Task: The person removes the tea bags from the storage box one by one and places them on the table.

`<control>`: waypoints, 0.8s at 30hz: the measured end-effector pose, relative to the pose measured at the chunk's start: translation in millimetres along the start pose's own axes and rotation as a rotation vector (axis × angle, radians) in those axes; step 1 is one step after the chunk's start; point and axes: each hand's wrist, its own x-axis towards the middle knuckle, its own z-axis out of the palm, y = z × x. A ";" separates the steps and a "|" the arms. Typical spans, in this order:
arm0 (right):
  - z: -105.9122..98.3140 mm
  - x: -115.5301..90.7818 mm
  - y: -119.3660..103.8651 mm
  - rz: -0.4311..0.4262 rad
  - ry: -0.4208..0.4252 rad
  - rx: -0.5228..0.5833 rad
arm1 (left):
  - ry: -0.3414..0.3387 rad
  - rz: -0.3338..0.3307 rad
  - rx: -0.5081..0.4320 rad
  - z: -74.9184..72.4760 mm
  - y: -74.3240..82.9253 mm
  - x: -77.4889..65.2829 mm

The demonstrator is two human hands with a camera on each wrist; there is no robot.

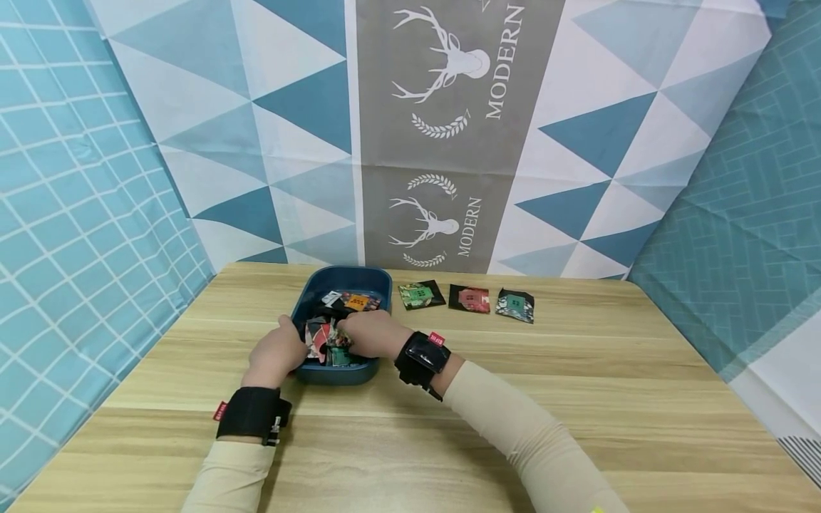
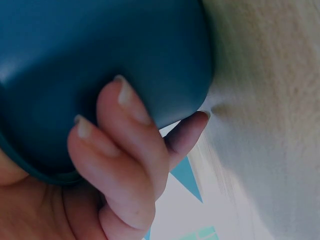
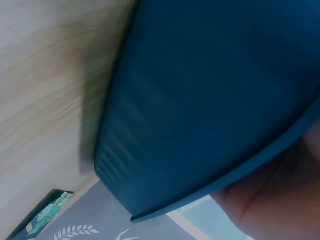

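A dark blue plastic bin stands on the table with several small printed packets inside. My left hand grips the bin's left rim; in the left wrist view its curled fingers lie against the outer wall. My right hand reaches over the right rim, its fingertips down among the packets. Whether it pinches one I cannot tell. Near those fingertips lie a red-and-white packet and a green-labelled packet. Farther back in the bin is an orange-labelled packet. The right wrist view shows mostly the bin's outer wall.
Right of the bin, three packets lie in a row: one with a light green label, one red, one teal-green. The wooden table meets a patterned backdrop just behind them.
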 end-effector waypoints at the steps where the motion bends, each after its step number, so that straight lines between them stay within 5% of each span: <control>1: 0.3 1.1 -1.1 0.008 -0.010 -0.007 | -0.002 0.002 0.000 -0.3 -0.1 -0.2; 11: 9.1 3.7 -6.3 0.063 0.029 -0.130 | -0.004 0.005 0.015 0.0 0.3 0.3; 24: 2.0 1.0 -4.4 0.068 0.063 -0.159 | -0.020 0.012 0.025 -0.8 -0.1 0.4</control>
